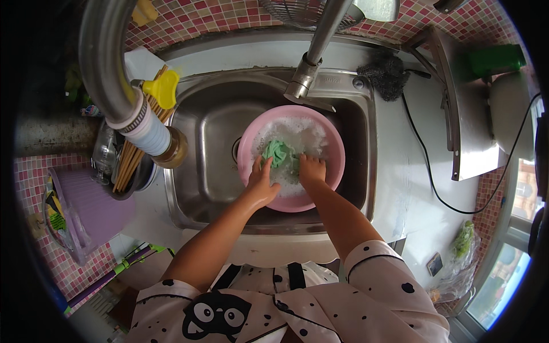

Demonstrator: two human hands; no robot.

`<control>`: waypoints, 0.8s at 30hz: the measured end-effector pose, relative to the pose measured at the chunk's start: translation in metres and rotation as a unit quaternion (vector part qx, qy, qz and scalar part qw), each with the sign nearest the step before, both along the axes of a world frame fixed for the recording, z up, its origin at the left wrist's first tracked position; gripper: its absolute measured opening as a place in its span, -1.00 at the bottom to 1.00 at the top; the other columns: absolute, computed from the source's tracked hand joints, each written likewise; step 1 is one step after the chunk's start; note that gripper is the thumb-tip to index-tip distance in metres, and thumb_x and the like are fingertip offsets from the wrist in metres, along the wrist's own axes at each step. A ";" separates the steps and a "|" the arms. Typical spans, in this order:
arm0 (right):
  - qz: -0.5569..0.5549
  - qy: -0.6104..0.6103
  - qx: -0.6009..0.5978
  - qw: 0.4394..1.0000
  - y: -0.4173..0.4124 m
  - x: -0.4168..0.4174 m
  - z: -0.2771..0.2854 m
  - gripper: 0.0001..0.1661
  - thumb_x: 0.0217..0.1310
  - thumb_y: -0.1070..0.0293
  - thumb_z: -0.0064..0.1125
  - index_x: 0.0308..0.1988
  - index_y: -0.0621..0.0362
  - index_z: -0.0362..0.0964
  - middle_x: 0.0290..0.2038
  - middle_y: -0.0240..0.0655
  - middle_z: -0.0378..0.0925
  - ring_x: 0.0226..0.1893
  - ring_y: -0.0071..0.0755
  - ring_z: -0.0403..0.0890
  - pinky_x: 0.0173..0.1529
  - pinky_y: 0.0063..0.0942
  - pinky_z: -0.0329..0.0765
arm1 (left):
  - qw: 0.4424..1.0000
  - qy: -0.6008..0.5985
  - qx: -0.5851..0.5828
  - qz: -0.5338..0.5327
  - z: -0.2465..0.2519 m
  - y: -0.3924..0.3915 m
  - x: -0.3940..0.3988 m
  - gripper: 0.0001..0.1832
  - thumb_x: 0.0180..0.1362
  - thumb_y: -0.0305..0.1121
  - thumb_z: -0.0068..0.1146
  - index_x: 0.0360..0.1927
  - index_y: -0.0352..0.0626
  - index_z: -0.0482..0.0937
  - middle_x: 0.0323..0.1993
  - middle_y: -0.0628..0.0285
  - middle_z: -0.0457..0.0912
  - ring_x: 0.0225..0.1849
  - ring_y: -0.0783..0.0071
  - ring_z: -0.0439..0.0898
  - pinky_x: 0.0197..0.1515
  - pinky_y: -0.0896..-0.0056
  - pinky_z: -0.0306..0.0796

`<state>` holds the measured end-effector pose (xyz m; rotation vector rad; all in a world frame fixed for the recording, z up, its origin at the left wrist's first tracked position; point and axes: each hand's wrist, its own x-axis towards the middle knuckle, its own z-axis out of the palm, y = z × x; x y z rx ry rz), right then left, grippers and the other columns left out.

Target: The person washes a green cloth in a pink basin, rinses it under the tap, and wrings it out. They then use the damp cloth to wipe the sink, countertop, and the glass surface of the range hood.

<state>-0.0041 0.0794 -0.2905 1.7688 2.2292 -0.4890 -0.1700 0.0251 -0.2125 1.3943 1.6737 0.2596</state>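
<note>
A pink plastic basin (291,205) stands in the right part of a stainless steel sink (223,171), holding cloudy, foamy water. In the basin a wet green cloth (275,153) bunches up above the suds, and part of it runs under the water to the right. My left hand (260,185) reaches over the basin's near left side, fingers spread and thumb apart, its fingertips at the cloth's near edge. At the waterline my right hand (313,169) has its fingers curled down on the submerged part of the cloth; its fingertips are partly hidden.
A metal faucet (300,81) hangs over the basin's far rim. Large pipe (105,64) with a yellow-handled valve (162,90) looms at upper left, near wooden chopsticks (128,165). Right of the sink lie a dark scrubber (384,75), a black cable (429,171) and a metal rack (463,128).
</note>
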 end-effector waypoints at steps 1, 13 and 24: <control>0.040 -0.051 -0.004 0.998 0.000 0.000 -0.007 -0.52 -0.03 0.42 -0.03 -0.01 -0.04 0.27 -0.17 -0.22 0.49 -0.13 -0.07 0.47 0.03 -0.20 0.29 | 0.999 -0.022 -0.030 -0.002 0.002 -0.004 0.001 -0.21 -0.07 -0.31 0.07 0.26 -0.10 -0.01 0.29 -0.14 -0.21 0.26 -0.11 0.03 0.17 0.13 0.14; -0.028 0.564 -0.245 0.788 -0.021 0.014 0.212 -0.47 -0.30 0.70 0.06 -0.15 0.23 0.28 -0.18 -0.19 0.32 -0.09 -0.16 0.37 0.04 -0.42 0.26 | 0.600 -0.671 -0.316 0.301 0.026 0.035 0.028 -0.37 0.06 0.13 -0.13 -0.05 -0.27 0.37 -0.21 0.06 0.52 -0.17 0.12 0.52 -0.03 0.11 0.38; -0.245 0.754 -0.228 0.565 0.001 0.075 0.238 -0.43 -0.07 0.31 0.18 -0.03 0.26 0.23 -0.12 -0.19 0.43 -0.03 -0.21 0.40 0.10 -0.29 0.28 | 0.598 -0.608 -0.264 0.451 0.078 0.016 0.028 -0.65 0.19 -0.29 -0.31 -0.06 -0.28 0.36 -0.09 0.08 0.45 -0.09 0.23 0.48 -0.05 0.09 0.38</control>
